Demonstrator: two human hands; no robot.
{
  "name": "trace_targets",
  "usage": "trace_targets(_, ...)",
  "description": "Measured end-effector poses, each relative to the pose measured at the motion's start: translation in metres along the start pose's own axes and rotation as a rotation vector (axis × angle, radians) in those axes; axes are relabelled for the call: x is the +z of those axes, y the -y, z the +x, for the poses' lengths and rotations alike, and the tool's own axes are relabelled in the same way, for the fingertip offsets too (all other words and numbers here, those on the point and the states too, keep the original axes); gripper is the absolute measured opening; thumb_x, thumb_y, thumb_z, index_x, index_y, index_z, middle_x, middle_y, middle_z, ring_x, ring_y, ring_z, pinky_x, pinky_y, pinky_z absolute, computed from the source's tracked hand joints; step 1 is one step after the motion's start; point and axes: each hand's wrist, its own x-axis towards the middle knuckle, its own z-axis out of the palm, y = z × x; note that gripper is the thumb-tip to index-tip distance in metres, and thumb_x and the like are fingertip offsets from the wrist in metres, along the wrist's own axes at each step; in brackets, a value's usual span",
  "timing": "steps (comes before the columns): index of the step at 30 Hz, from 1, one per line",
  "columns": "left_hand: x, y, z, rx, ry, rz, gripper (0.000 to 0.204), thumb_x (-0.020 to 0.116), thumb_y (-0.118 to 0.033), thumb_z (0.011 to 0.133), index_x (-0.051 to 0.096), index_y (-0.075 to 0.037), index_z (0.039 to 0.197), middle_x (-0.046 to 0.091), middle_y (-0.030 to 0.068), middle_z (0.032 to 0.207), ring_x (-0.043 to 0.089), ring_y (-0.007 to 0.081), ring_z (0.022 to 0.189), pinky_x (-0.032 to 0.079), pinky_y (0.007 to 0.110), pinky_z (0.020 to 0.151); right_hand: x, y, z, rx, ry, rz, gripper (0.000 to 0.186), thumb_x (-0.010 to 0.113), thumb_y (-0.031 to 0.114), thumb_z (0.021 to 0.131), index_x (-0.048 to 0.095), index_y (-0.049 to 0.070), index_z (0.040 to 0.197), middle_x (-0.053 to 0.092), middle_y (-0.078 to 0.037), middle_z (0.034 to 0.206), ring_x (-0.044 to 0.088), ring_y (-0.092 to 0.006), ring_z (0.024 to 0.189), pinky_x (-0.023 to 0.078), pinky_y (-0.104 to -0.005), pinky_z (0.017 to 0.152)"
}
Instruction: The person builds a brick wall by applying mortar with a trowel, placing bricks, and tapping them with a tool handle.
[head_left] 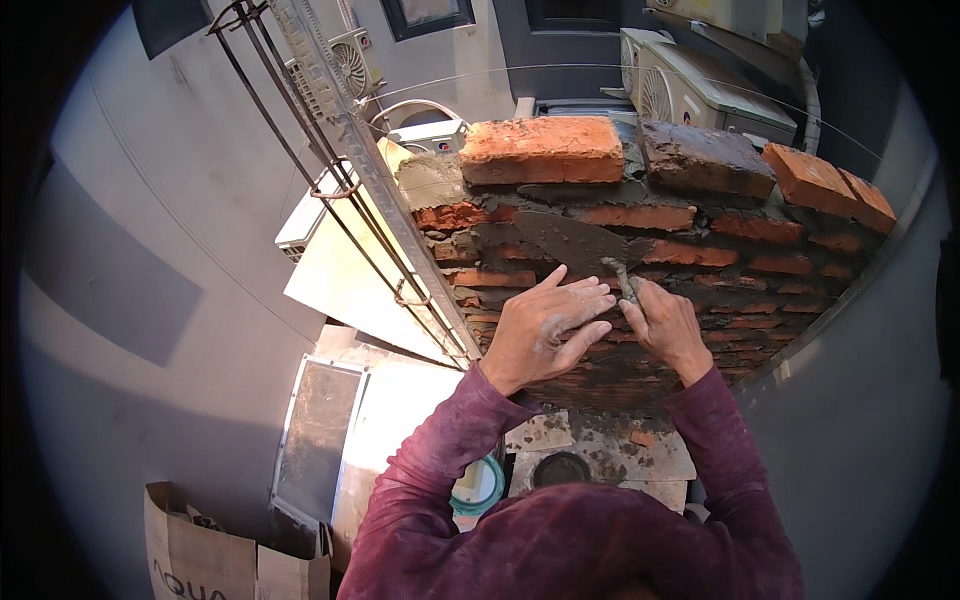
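Note:
My right hand (668, 325) is closed round the mortar-smeared handle of a trowel (572, 240). Its wet grey blade lies close to the face of a brick wall (690, 255), below the top row. Beside it my left hand (555, 330) holds nothing, its fingers stretched out toward the trowel handle and dusted with grey. Along the top sit an orange brick (542, 150), a dark mortar-stained brick (708, 158) and, further right, more orange brick (825, 185). Grey mortar (432, 180) is spread at the left end of the top.
Left of the wall rise a straight metal strip (375, 175) and tied steel rebar (340, 215). A wire crosses above the bricks. Air-conditioner units (690, 85) stand behind. Below are a stained board (650, 455), a round dark container (561, 468) and a cardboard box (205, 550).

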Motion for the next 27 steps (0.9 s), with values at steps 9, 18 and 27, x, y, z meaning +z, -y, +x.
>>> trace_targets(9, -0.005, 0.081, -0.207, -0.900, -0.076, -0.432, 0.034, 0.067, -0.014, 0.091, 0.067, 0.005, 0.120, 0.074, 0.0138, 0.096, 0.069, 0.0138, 0.078, 0.054, 0.026, 0.072, -0.039, 0.013, -0.051, 0.366, -0.072, -0.037, 0.023, 0.056, 0.024, 0.100, 0.055, 0.001, 0.094, 0.060, -0.019, 0.076, 0.062, -0.0411, 0.068, 0.045, -0.0472, 0.057)
trace_targets(18, 0.106, 0.107, -0.306, -0.837, 0.694, -0.524, 0.053, 0.076, -0.017, 0.088, 0.059, -0.004, 0.137, 0.070, 0.0018, 0.103, 0.055, 0.0080, 0.073, 0.048, 0.023, 0.072, 0.004, -0.014, -0.004, 0.303, -0.038, -0.185, 0.027, 0.054, 0.035, 0.099, 0.051, 0.009, 0.100, 0.065, -0.016, 0.083, 0.063, -0.0436, 0.079, 0.048, -0.0533, 0.064)
trace_targets(27, 0.031, 0.082, -0.568, -1.459, 1.412, -0.394, 0.060, 0.065, -0.033, 0.097, 0.046, -0.005, 0.146, 0.067, 0.0108, 0.120, 0.065, 0.0165, 0.101, 0.052, 0.030, 0.084, -0.095, -0.042, -0.318, 1.222, 0.028, -0.077, 0.042, 0.060, 0.042, 0.098, 0.051, 0.005, 0.082, 0.050, -0.004, 0.060, 0.049, -0.0159, 0.049, 0.041, -0.0321, 0.049)
